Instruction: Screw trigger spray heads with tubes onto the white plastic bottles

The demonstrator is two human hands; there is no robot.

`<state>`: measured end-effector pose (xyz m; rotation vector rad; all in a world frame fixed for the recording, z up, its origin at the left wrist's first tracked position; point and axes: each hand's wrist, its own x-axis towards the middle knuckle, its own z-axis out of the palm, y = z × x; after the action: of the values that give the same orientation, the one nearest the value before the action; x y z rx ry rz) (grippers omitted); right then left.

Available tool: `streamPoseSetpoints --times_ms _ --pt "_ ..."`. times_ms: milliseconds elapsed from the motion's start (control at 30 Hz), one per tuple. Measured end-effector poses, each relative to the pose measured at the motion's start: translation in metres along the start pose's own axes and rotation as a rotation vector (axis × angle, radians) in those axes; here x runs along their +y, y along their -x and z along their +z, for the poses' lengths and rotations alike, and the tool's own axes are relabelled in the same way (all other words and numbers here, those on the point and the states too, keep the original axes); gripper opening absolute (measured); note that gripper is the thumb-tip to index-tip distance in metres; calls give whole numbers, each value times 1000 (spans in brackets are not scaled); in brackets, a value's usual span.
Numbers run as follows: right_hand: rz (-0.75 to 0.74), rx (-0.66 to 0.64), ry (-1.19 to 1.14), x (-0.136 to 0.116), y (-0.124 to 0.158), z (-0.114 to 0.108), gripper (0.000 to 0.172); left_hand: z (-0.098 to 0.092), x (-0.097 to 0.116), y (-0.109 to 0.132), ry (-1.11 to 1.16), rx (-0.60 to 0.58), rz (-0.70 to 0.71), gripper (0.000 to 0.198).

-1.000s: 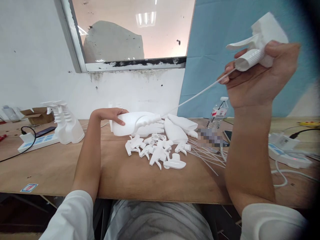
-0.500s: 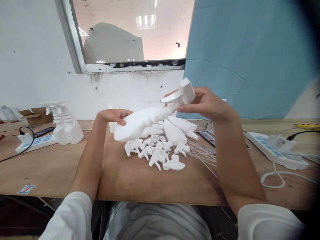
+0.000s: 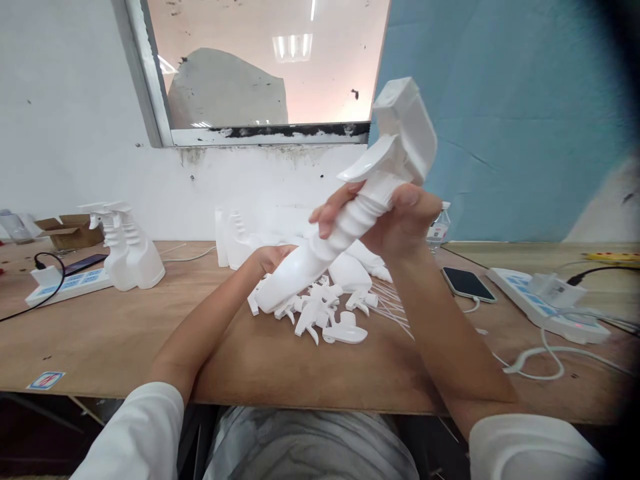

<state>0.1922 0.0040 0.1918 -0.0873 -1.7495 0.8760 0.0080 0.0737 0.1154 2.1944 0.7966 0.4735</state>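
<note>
A white spray bottle [image 3: 295,273] with its trigger head [image 3: 407,127] on is held tilted above the table, head up to the right. My right hand [image 3: 407,220] is closed around its ribbed neck, just under the trigger. Behind the bottle's lower end is my left hand [image 3: 273,257]; its fingers are mostly hidden, and I cannot tell whether they touch the bottle. Under the bottle lies a pile of loose white trigger heads [image 3: 315,313]. Several white bottles [image 3: 350,275] lie behind the pile, with thin white tubes [image 3: 393,303] to the right.
Two spray bottles with heads [image 3: 133,253] stand at the left by a power strip [image 3: 75,287] and a cardboard box [image 3: 70,233]. To the right are a phone [image 3: 469,285], a clear bottle [image 3: 439,227], another power strip [image 3: 545,300] and white cables [image 3: 545,373].
The spray bottle has come nearer and tilted more upright. My right hand has shifted from its head to its neck. My left hand has moved right, from the bottle's side to behind it.
</note>
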Motion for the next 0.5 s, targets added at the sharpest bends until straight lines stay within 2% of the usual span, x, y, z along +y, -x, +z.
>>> streamPoseSetpoints --times_ms 100,167,233,300,367,500 --pt "0 104 -44 -7 3 7 42 18 3 -8 324 -164 -12 75" --pt "0 109 -51 -12 4 10 41 21 4 -12 495 -272 18 60" --pt "31 97 -30 -15 4 10 40 17 7 -15 512 -360 97 57" --pt "91 86 -7 -14 3 9 40 7 13 -14 462 -384 183 61" --pt "134 85 -22 -8 1 8 38 -7 22 -8 405 -247 255 54" --pt "210 43 -146 9 -4 12 26 -34 44 15 293 271 391 40"
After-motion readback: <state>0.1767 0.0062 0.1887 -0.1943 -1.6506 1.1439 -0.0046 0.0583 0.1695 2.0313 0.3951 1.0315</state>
